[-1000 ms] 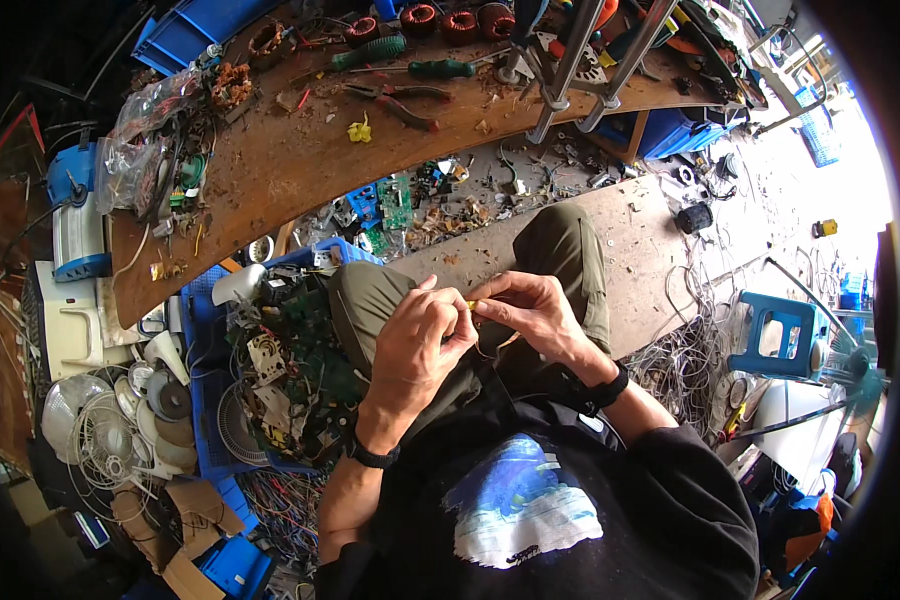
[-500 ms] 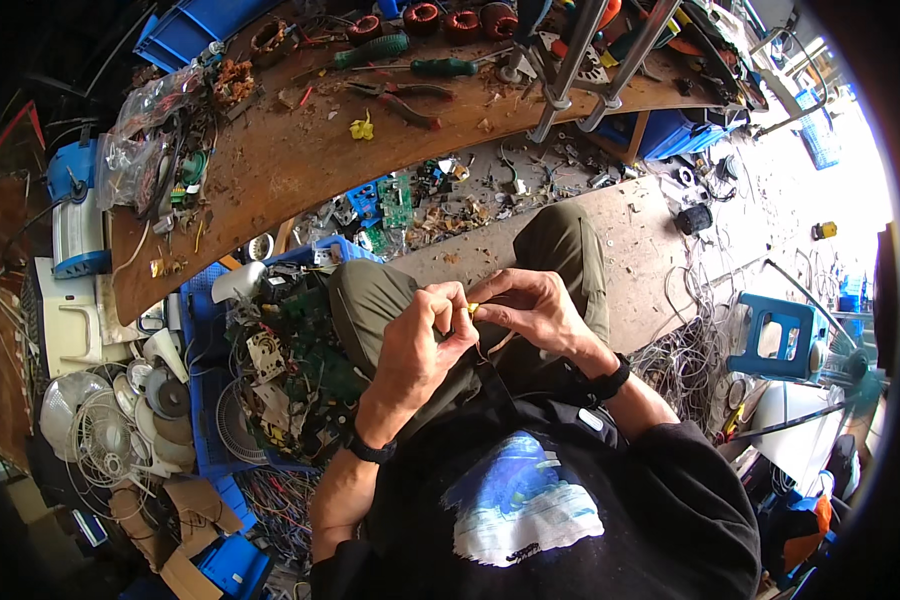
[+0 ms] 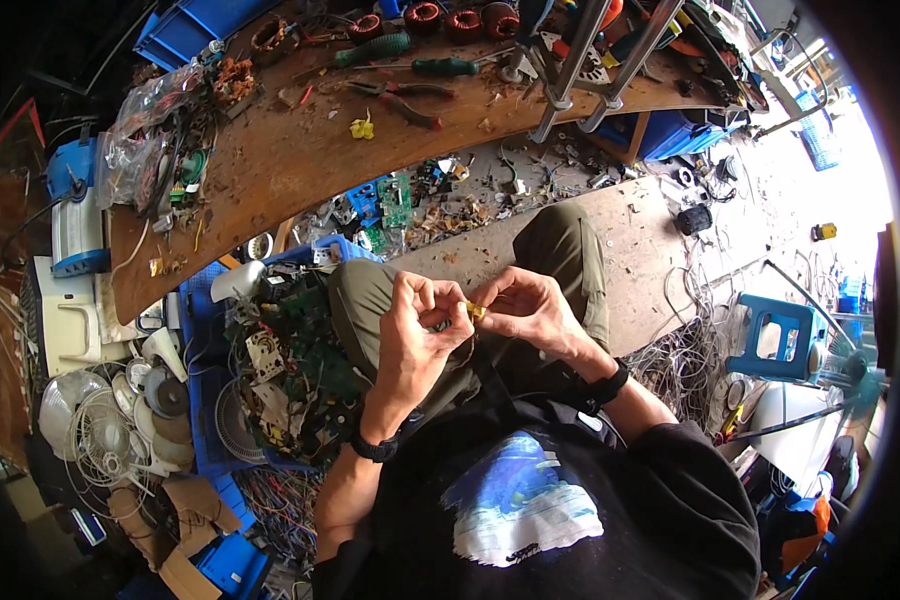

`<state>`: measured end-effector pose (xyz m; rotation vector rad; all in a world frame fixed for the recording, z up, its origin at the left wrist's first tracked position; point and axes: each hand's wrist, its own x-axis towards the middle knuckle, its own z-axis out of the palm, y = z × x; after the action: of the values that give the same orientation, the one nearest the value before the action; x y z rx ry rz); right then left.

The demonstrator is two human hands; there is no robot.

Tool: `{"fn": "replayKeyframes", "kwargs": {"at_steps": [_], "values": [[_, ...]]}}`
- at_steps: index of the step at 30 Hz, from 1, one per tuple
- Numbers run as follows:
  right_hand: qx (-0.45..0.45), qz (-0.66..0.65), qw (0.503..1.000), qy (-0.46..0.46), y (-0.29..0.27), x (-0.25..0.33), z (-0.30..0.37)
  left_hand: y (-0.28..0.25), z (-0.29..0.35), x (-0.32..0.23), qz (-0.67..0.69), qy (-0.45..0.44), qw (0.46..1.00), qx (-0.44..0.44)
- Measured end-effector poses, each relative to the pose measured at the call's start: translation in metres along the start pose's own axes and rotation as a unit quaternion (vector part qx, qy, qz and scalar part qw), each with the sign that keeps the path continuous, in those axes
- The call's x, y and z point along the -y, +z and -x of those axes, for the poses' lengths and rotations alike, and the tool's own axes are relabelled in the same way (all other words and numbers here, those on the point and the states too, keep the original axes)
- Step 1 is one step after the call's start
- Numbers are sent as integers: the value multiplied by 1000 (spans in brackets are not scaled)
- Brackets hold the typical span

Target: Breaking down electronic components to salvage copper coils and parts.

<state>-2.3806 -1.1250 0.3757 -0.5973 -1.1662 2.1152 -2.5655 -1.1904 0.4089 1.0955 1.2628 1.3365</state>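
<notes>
Over my lap, a small yellow piece (image 3: 477, 311) sits between my two hands; it looks like thin tape or plastic, too small to name surely. My right hand (image 3: 535, 312) pinches it between thumb and fingertips. From the other side my left hand (image 3: 418, 325) closes thumb and forefinger at its edge, the other fingers curled. A thin dark strand seems to hang below the fingertips. On the bench ahead lie another crumpled yellow piece (image 3: 362, 125) and pliers (image 3: 400, 98) with dark red handles.
The wooden bench (image 3: 270, 190) curves across the front, carrying screwdrivers (image 3: 444, 67), copper coils (image 3: 423, 17) and bagged cables (image 3: 135, 165). Circuit-board scrap fills a blue crate (image 3: 202, 400) at my left. Fan parts (image 3: 110, 435) lie beyond it. A blue stool (image 3: 778, 338) stands right, near tangled wires (image 3: 675, 375).
My left hand has shifted slightly, its fingers opening out a little from a tighter curl. More of the yellow piece shows between the hands now. The bench things stay put.
</notes>
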Motion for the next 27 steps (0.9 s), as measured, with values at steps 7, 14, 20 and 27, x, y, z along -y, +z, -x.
{"fn": "replayKeyframes", "kwargs": {"at_steps": [7, 14, 20, 27], "values": [[-24, -14, 1000, -6, 2, -2, -2, 4, 1, -2, 65, -22, 998, -9], [-31, 16, 999, -6, -3, 0, 0, 7, 4, -4, -42, 12, 999, 11], [-20, 10, 1000, 5, -7, 2, 2, 5, 7, -5, -28, -49, 998, -16], [-7, -11, 999, 36, -6, 1, 4, 9, 7, -6, -31, -51, 998, -17]]}}
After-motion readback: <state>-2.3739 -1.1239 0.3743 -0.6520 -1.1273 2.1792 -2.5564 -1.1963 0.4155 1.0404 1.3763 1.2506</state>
